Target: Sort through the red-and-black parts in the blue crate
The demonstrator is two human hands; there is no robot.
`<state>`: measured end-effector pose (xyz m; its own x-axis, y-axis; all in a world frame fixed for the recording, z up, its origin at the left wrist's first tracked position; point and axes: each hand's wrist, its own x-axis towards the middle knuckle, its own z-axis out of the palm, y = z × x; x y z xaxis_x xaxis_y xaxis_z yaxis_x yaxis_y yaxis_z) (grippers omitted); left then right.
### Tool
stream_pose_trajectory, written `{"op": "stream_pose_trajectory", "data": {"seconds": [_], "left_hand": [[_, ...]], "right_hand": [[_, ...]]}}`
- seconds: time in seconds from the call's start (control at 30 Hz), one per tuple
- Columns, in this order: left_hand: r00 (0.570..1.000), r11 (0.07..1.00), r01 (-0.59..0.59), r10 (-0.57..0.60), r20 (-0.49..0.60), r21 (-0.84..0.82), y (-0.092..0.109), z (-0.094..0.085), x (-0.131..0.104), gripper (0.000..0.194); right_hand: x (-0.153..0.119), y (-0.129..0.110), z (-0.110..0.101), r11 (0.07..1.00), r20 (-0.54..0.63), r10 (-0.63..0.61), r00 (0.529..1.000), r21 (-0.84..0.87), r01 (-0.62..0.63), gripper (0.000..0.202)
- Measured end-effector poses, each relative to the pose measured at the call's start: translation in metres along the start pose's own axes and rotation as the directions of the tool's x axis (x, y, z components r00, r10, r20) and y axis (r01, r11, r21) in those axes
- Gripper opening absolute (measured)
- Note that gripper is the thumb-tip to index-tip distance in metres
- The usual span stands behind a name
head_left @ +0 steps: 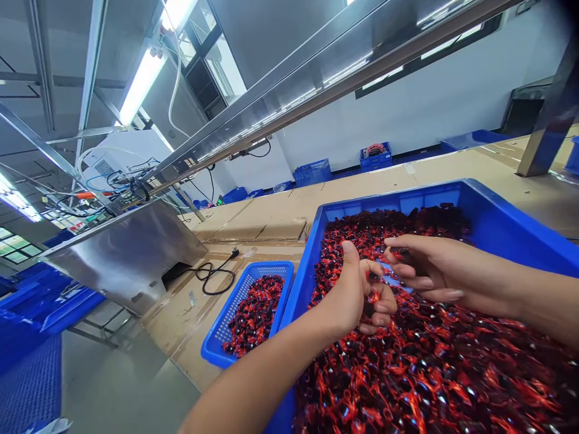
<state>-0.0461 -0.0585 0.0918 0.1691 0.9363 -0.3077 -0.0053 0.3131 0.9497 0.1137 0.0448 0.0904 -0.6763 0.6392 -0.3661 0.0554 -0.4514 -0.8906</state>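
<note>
A large blue bin (506, 223) holds a deep layer of small glossy red and black pieces (407, 386). Above them, my left hand (362, 295) has its fingers curled around a few of these pieces, thumb raised. Just to its right is my right hand (429, 268), fingers bent, with a dark piece between thumb and fingers. The two hands are close but apart. Left of the bin stands a smaller blue basket (221, 331) with more of the same red and black pieces (257, 313).
Cardboard covers the table (271, 214). A black cable with a plug (210, 280) lies behind the small basket, near a metal machine box (122, 253). A metal beam (271, 108) crosses overhead, and its post (552, 120) stands at the right. More blue baskets (312, 173) are farther back.
</note>
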Motion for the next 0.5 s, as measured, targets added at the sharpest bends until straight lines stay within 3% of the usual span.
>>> {"op": "stream_pose_trajectory", "data": {"seconds": [0.17, 0.3, 0.5], "left_hand": [[0.993, 0.988, -0.085, 0.094, -0.065, 0.126, -0.006, 0.003, -0.004, 0.094], [0.976, 0.954, -0.202, 0.215, -0.035, 0.223, -0.016, 0.003, -0.010, 0.089], [0.973, 0.938, -0.211, 0.227, -0.027, 0.275, -0.023, 0.000, -0.008, 0.088]], "right_hand": [[-0.001, 0.001, -0.002, 0.998, 0.032, -0.007, 0.999, -0.063, 0.009, 0.046], [-0.001, 0.002, 0.000, 0.989, 0.015, -0.035, 0.999, -0.141, 0.037, 0.054], [0.002, 0.003, -0.001, 0.971, -0.006, -0.054, 0.999, -0.235, 0.051, 0.061]]}}
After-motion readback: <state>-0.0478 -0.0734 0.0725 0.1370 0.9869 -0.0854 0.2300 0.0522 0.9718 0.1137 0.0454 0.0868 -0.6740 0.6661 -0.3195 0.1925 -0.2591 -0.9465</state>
